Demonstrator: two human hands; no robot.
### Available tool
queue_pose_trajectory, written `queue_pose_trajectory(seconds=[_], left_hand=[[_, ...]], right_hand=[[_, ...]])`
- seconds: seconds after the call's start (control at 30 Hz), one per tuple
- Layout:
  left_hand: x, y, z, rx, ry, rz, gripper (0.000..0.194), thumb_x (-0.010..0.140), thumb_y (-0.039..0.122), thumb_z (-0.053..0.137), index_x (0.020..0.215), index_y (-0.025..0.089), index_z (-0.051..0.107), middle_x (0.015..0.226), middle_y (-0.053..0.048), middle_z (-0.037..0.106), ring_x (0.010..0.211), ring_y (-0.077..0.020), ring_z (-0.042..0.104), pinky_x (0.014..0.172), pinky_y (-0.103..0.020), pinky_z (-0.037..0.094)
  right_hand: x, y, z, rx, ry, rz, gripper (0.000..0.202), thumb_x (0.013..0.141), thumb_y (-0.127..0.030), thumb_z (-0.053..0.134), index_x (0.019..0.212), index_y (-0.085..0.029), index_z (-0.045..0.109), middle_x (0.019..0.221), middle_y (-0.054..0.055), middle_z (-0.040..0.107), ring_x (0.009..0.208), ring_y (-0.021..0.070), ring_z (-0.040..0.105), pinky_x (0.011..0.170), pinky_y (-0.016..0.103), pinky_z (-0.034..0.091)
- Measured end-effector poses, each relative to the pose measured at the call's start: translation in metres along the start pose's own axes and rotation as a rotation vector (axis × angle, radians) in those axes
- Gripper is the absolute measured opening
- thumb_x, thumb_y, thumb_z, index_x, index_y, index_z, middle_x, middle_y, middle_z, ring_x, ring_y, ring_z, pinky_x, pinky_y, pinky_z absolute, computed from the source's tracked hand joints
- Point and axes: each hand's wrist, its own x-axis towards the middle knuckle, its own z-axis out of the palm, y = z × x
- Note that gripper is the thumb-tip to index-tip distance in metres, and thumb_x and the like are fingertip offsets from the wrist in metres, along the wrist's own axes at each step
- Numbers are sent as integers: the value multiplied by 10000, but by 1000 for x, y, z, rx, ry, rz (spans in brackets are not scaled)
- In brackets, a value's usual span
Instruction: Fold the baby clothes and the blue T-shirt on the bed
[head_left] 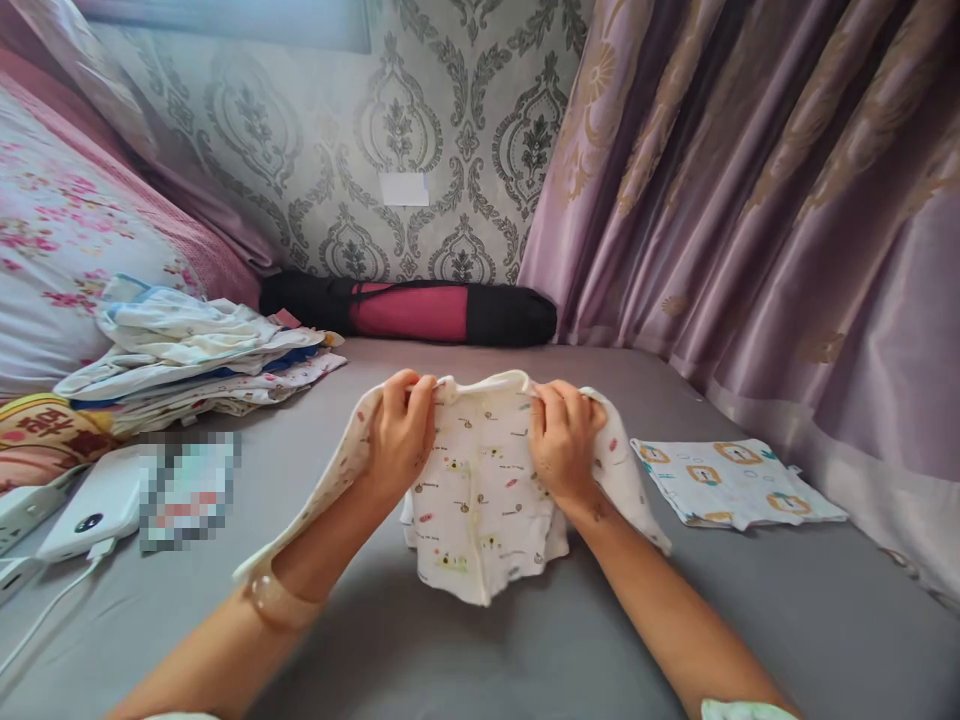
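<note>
A small white baby shirt (480,490) with a tiny printed pattern hangs between my hands, its lower edge near the grey sheet. My left hand (401,425) is closed on the cloth at one shoulder, beside the neckline. At the other shoulder my right hand (564,435) grips the fabric in the same way. One sleeve drapes outward along my left forearm, the other falls to the right of my right wrist. Fingertips of both hands are partly hidden by cloth. A folded white cloth with orange animal prints (739,482) lies flat to the right.
At left, a pile of clothes (195,345) lies by a floral pillow (67,240). Nearer are a white power bank (101,505) with a cable and a power strip (37,505). A black and pink rolled bag (409,310) lies along the wall; purple curtains (750,200) hang at right.
</note>
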Motion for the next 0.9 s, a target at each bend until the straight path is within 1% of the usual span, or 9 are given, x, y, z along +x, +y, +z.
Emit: queue_pose_trajectory(seconds=[0.07,0.1,0.13,0.23,0.3,0.37,0.53,0.67,0.9], left_hand=[[-15,-17,26,60,-203,-84,288,967,204,371,1203,205,537,1202,-141,530,1008,-242,588,881,-393,505],[-20,-25,37,83,-311,-116,297,967,189,351,1205,200,529,1227,-144,525,1011,-237,590,892,-386,500],[-24,-30,47,100,-388,-139,296,964,178,345,1195,191,530,1233,-148,524,1010,-237,592,897,-380,494],[-23,-41,69,146,-535,-193,276,972,187,338,1165,189,535,1227,-146,525,1002,-230,601,853,-341,494],[-17,-44,79,173,-583,-235,277,991,213,316,1157,195,537,1213,-138,529,995,-226,605,798,-319,493],[-11,-47,88,190,-604,-274,291,1009,239,290,1150,196,540,1197,-135,535,985,-223,606,769,-313,485],[0,-59,110,201,-653,-327,316,1028,279,266,1119,173,550,1134,-140,559,908,-220,618,770,-322,460],[11,-68,123,240,-707,-335,381,1036,330,240,1111,141,563,1094,-155,571,898,-239,635,755,-331,456],[32,-77,143,285,-778,-323,417,1033,357,246,1129,124,578,1104,-170,584,936,-268,658,734,-325,461]], right_hand=[[-21,9,24,-6,-172,13,254,1004,-236,411,1123,-216,634,1098,92,661,1015,218,575,971,382,311],[-30,12,35,-11,-241,25,258,1000,-227,412,1118,-215,642,1094,93,663,1005,219,569,976,382,296],[-36,15,44,-15,-299,31,263,998,-221,411,1112,-211,648,1095,96,662,1000,221,563,978,380,286],[-43,22,67,-45,-421,42,279,996,-211,399,1095,-208,659,1101,104,657,988,233,545,968,378,269],[-41,25,78,-67,-469,52,285,998,-214,391,1092,-211,660,1107,109,651,993,242,532,957,378,265],[-38,27,89,-84,-497,64,285,1002,-224,388,1092,-208,658,1109,114,644,1000,248,521,949,378,263],[-32,33,115,-128,-550,106,245,991,-230,432,1097,-182,647,1113,127,627,1006,255,515,950,384,258],[-25,37,134,-147,-610,139,219,989,-238,463,1068,-156,650,1098,130,632,1016,257,528,933,385,271],[-6,41,159,-155,-718,231,271,1005,-261,439,1034,-121,670,1066,143,645,996,245,566,898,382,286]])
